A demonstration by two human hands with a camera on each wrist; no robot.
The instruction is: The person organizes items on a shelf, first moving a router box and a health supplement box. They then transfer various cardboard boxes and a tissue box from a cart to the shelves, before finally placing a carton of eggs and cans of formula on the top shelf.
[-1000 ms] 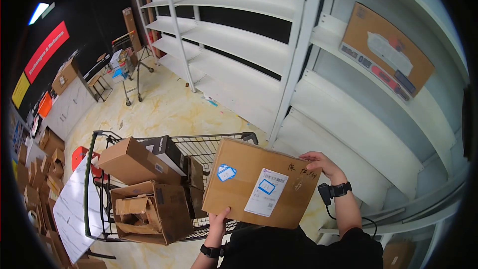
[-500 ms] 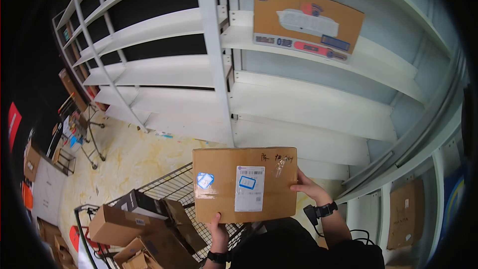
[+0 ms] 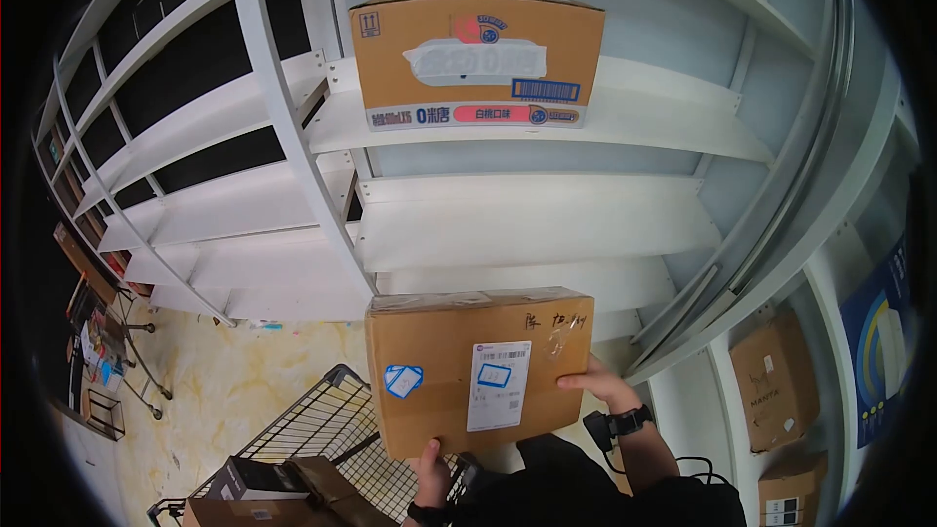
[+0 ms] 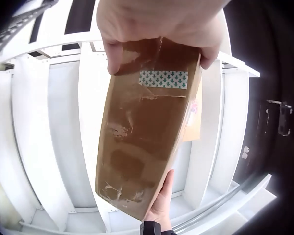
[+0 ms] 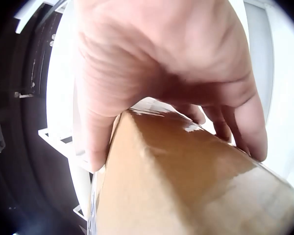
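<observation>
A brown cardboard box [image 3: 439, 420] with a white shipping label [image 3: 499, 400], a blue-edged sticker [image 3: 403, 381] and black handwriting is held in front of the body, its labelled face towards me. My left hand [image 3: 429, 476] grips its lower edge, thumb on the front. In the left wrist view, that hand [image 4: 161, 22] spans the box's narrow taped side, near a strip of green arrows [image 4: 163, 79]. My right hand [image 3: 605, 385] holds the right edge, thumb on the labelled face. The right wrist view shows that hand [image 5: 166, 54] straddling a box side, fingers around the far face.
White shelves [image 3: 527, 224] stand ahead, with a printed carton [image 3: 478, 63] on an upper one. Below left is a wire cart [image 3: 322, 420] holding boxes [image 3: 256, 478]. To the right, another rack holds a brown box [image 3: 776, 381] and a blue panel [image 3: 883, 342].
The view has swung right, bringing the printed carton towards the middle and the cart down to the lower left. My right hand has shifted from the box's upper right corner to its right edge.
</observation>
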